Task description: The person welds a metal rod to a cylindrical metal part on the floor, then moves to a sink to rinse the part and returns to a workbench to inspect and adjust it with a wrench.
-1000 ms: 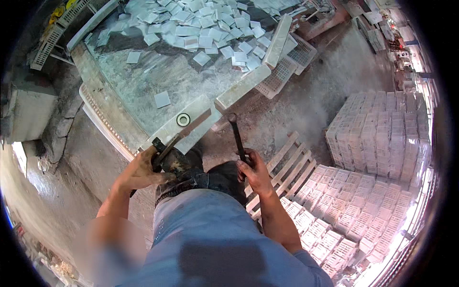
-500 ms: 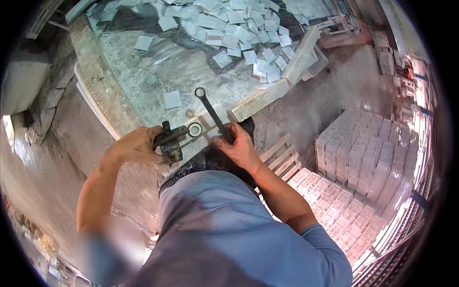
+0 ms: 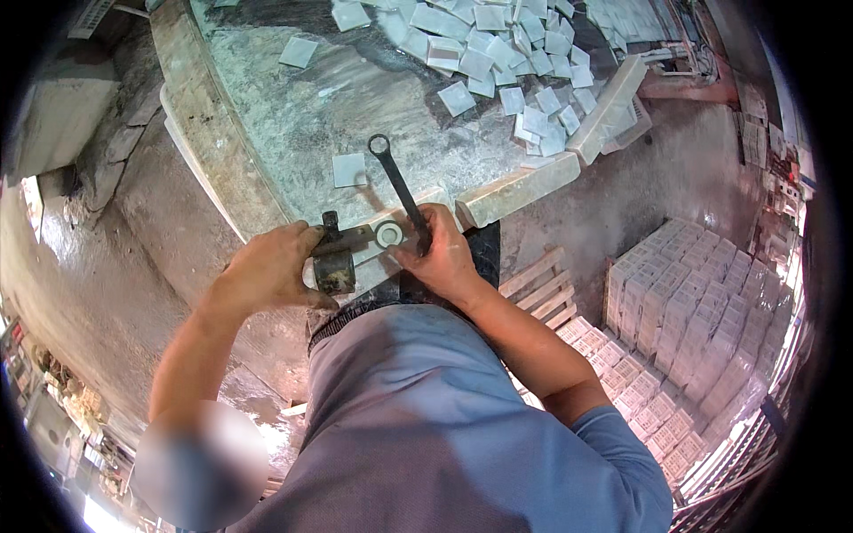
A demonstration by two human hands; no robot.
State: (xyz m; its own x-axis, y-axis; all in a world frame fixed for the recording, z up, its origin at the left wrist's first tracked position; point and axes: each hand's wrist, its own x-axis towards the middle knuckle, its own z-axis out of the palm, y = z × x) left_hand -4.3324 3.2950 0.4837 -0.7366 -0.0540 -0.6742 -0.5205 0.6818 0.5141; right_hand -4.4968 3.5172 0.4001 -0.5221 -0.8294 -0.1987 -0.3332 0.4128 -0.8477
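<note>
My left hand (image 3: 271, 268) is closed around a dark, dirty metal part (image 3: 335, 271) with a thick cylindrical body and a short arm. A pale ring with a round hole (image 3: 388, 234) sits at the end of that arm. In my right hand (image 3: 444, 253) is a dark ring spanner (image 3: 396, 182), gripped at its lower end. Its round head points up and away from me. The thumb of my right hand is close beside the pale ring; whether they touch I cannot tell. Both hands are over the near edge of a worktable (image 3: 293, 107).
A square pale tile (image 3: 349, 170) lies on the table, with a heap of tiles (image 3: 498, 53) farther back. Stone-like blocks (image 3: 520, 189) edge the table on the right. To the right stand wrapped stacks of cartons (image 3: 693, 302) and a wooden pallet (image 3: 542, 289).
My hands have come closer together, bringing the metal part's ring nearer to my right hand. The spanner stays in my grip. The whole view has shifted, with the table appearing farther right.
</note>
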